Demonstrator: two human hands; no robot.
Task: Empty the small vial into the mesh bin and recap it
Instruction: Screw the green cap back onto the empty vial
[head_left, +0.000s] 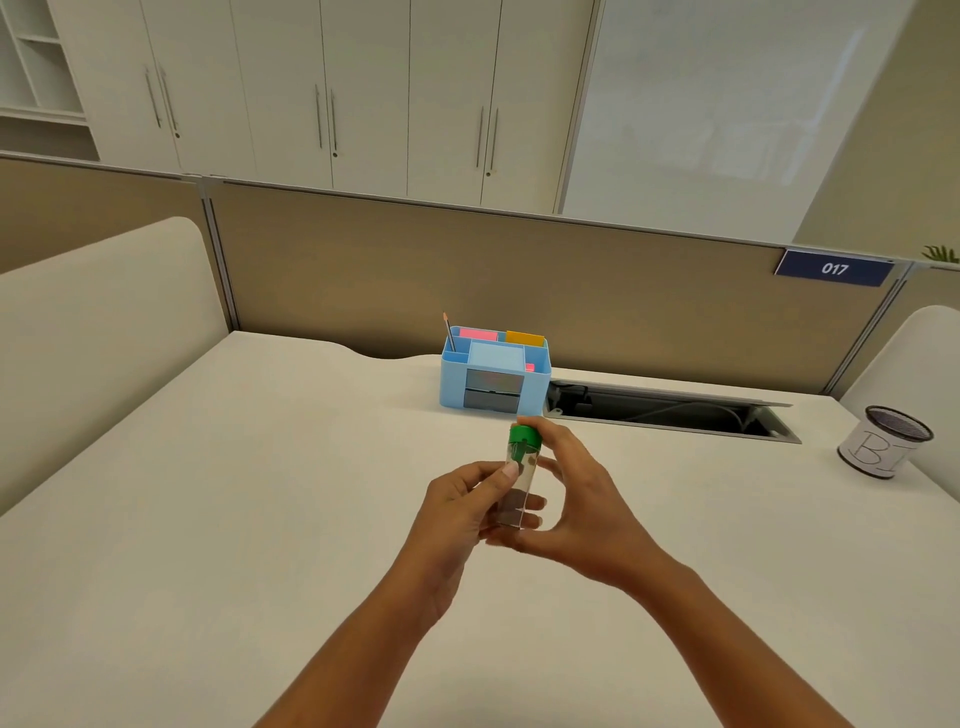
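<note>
**Setting: Office Workstation**

The location is an open-plan office cubicle. A pale desk (234, 467) is bounded by a tan partition (467, 270) carrying a blue number plate (834, 268) marked "017". A blue desk organizer (493, 371) holds sticky notes and a pencil (449, 331). A cable slot (670, 410) is recessed into the desk. White cabinets (322, 88) line the rear wall.

Bare desk (260, 493) toward mesh bin (883, 441)
</note>
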